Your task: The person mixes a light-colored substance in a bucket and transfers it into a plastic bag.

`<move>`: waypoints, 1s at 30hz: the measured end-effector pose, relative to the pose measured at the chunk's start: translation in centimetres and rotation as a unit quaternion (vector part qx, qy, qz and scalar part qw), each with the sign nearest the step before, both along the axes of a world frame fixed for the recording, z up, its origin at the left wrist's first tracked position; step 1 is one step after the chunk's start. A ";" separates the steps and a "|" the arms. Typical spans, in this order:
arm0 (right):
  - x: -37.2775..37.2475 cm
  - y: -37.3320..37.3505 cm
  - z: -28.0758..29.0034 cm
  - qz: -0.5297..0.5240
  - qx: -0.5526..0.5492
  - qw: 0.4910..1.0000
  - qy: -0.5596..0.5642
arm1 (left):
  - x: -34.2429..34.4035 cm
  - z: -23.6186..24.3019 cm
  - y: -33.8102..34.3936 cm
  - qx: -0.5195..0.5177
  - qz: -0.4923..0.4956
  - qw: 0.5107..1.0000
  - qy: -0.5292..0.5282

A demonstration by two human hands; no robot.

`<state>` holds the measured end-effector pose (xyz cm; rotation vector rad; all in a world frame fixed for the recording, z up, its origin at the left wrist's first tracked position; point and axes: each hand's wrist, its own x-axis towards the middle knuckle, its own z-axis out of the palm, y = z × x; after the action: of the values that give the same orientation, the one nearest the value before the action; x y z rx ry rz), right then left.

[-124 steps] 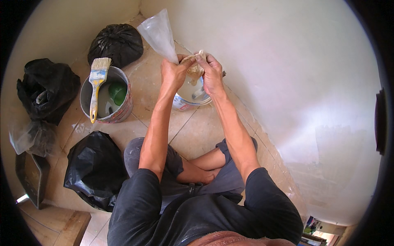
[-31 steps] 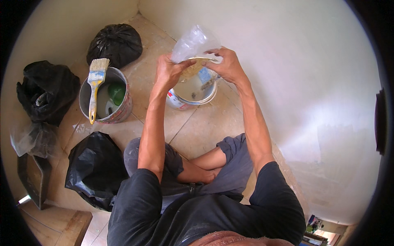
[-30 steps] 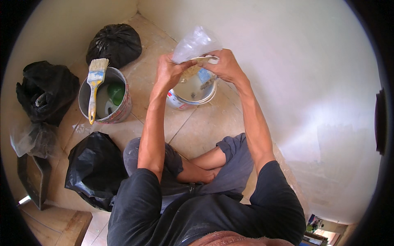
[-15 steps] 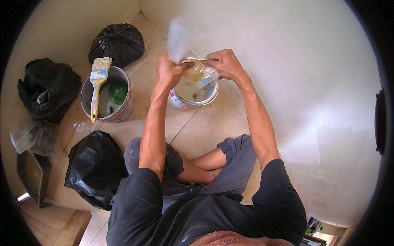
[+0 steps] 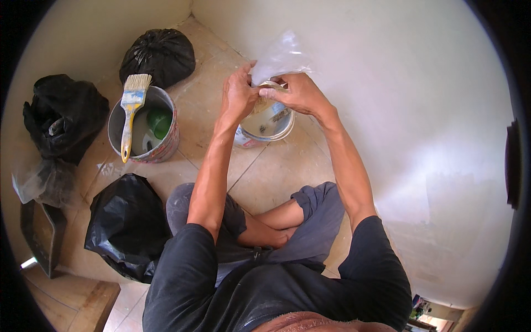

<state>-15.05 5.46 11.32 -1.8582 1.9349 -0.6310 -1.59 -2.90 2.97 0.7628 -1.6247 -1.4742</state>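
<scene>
My left hand (image 5: 239,93) and my right hand (image 5: 300,93) are close together above the white bucket (image 5: 274,135). Between them they grip the neck of a clear plastic bag (image 5: 283,58). Its loose top stands up and leans right above my fingers. The yellowish lower part of the bag (image 5: 255,117) hangs below, over the bucket opening, partly hidden by my hands. Inside the bucket a brush (image 5: 279,113) with a blue-and-white band is partly visible. My fingertips overlap at the bag's neck, so their exact grip is hard to see.
To the left, a yellow-handled paintbrush (image 5: 131,108) lies across a dark bucket (image 5: 170,130) with a green round thing (image 5: 159,123) in it. Black plastic bags (image 5: 128,221) stand around on the tiled floor (image 5: 249,166). A wall (image 5: 409,138) rises close on the right.
My hands have come closer together at the bag's neck. The bag's top has swung from the left toward the right, above my right hand.
</scene>
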 end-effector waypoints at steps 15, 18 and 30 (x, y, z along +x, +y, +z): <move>1.2 -1.0 -2.1 -0.035 0.007 0.995 0.094 | -0.1 -2.8 -0.9 -0.021 0.044 0.999 -0.005; -1.9 -1.2 -4.8 0.161 -0.232 0.831 0.480 | 0.0 -1.1 -0.2 0.002 0.018 0.999 -0.034; -6.5 -0.5 -8.7 0.033 -0.074 0.992 -0.091 | -0.2 -1.3 -0.3 -0.054 -0.033 0.998 -0.021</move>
<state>-21.52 4.93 2.66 -1.8707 1.7440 -0.9119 -1.81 -3.24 1.68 0.6899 -1.7621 -1.4125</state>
